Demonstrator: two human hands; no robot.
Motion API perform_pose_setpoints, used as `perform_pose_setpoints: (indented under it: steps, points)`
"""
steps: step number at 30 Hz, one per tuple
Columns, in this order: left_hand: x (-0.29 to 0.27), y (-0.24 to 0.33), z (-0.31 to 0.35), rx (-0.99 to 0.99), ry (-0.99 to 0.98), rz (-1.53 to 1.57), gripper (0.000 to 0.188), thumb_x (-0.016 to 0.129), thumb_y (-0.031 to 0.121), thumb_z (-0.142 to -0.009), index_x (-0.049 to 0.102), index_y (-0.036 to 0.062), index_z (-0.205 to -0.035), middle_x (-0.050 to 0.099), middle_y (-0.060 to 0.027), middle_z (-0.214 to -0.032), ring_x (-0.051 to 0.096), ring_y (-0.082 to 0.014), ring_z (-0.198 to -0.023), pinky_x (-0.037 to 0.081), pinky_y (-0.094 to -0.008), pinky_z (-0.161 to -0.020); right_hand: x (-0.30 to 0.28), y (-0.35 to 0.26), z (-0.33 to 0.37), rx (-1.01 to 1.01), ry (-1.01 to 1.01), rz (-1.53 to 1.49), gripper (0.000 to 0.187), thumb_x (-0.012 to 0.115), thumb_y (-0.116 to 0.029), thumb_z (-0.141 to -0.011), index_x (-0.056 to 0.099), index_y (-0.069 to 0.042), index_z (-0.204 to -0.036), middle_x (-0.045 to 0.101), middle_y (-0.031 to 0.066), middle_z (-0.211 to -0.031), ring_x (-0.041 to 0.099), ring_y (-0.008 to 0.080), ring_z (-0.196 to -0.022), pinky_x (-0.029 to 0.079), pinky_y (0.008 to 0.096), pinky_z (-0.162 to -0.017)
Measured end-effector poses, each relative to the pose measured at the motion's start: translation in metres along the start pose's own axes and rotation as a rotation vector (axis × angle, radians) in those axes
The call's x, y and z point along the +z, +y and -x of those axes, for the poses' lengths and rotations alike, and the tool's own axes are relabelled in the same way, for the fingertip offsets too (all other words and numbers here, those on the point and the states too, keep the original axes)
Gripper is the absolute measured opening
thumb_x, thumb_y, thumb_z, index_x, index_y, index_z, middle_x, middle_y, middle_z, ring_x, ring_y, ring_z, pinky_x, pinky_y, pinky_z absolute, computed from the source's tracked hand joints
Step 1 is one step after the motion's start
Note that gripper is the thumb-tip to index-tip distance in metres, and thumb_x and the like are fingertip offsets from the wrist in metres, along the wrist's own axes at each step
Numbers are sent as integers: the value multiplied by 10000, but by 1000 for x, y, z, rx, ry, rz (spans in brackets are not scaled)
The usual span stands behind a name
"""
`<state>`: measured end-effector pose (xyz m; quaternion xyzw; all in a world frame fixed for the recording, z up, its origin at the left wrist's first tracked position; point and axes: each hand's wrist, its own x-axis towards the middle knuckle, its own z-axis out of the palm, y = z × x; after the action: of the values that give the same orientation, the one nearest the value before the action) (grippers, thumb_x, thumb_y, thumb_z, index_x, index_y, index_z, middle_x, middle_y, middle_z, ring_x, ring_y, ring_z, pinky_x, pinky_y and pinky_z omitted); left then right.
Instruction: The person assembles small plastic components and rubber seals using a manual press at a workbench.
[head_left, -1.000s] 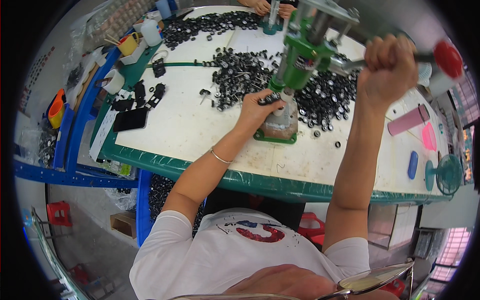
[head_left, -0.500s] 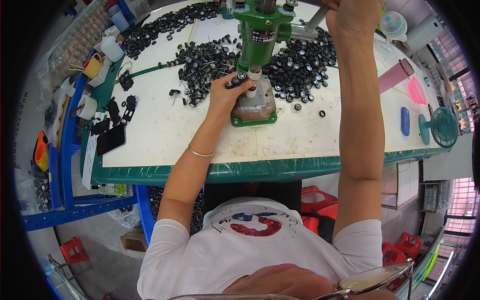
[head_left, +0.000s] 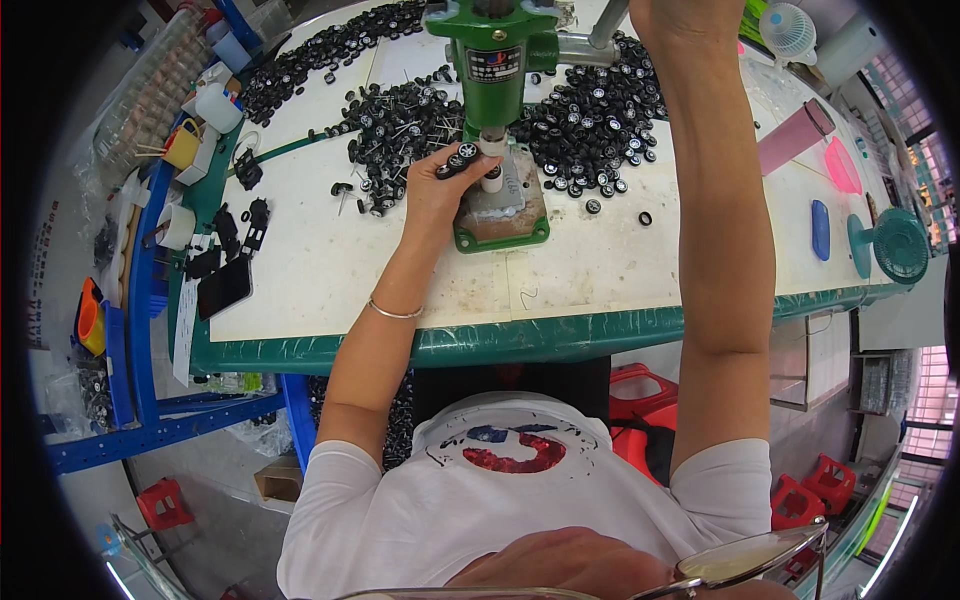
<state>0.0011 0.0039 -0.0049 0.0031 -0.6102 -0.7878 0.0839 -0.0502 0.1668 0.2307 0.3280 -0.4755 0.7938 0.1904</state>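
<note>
A green hand press (head_left: pixel 497 45) stands on a grey base (head_left: pixel 500 205) on the white table. My left hand (head_left: pixel 435 190) is at the base, pinching a small black wheel pair on an axle (head_left: pixel 458 158) right beside the white ram tip (head_left: pixel 491 160). My right hand (head_left: pixel 665 12) is raised at the top edge by the press lever (head_left: pixel 603 28), closed around it; its fingers are mostly cut off by the frame. Heaps of small black wheels (head_left: pixel 590 110) lie right of the press, and more wheels on axles (head_left: pixel 400 120) lie left of it.
The table has a green front edge (head_left: pixel 500 340). On its right lie a pink cylinder (head_left: pixel 790 138), a blue case (head_left: pixel 820 228) and a teal fan (head_left: pixel 895 245). On the left are a black phone (head_left: pixel 225 288), a yellow cup (head_left: pixel 182 145) and blue shelving (head_left: pixel 130 330).
My right hand has gone up and back with the lever, now to the top edge. My left hand has stayed at the press base with the wheels. The view has tilted downward.
</note>
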Motion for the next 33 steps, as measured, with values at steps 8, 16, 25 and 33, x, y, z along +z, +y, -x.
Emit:
perform_pose_setpoints:
  steps: [8,16,25,33]
  points:
    - [1,-2,0,64,-13,-28,133,743,44,-780,714,19,-907,693,-18,-855,618,-76,-734,490,-223,-697,2,1,1,-14,25,-15,307,578,-172,-884,407,-157,-630,312,-74,-502,236,34,-375,171,224,-352]
    - [-9,-7,-4,-55,26,158,159,707,25,-817,703,21,-976,692,-59,-891,649,-115,-827,498,-233,-751,-11,7,23,-268,-61,-46,320,584,-166,-892,451,-141,-602,312,-71,-496,226,25,-385,171,223,-357]
    - [-6,1,4,-10,74,79,182,713,48,-818,711,10,-996,694,-50,-912,636,-107,-829,488,-235,-777,-9,7,31,-469,-90,192,355,573,-205,-907,440,-125,-588,276,-55,-483,204,40,-381,155,234,-355]
    - [-4,11,9,-60,69,65,194,711,65,-820,712,1,-1003,694,-32,-898,615,-83,-814,481,-225,-774,15,8,42,-367,119,308,353,492,-175,-863,269,-128,-594,207,-18,-494,144,84,-415,137,273,-399]
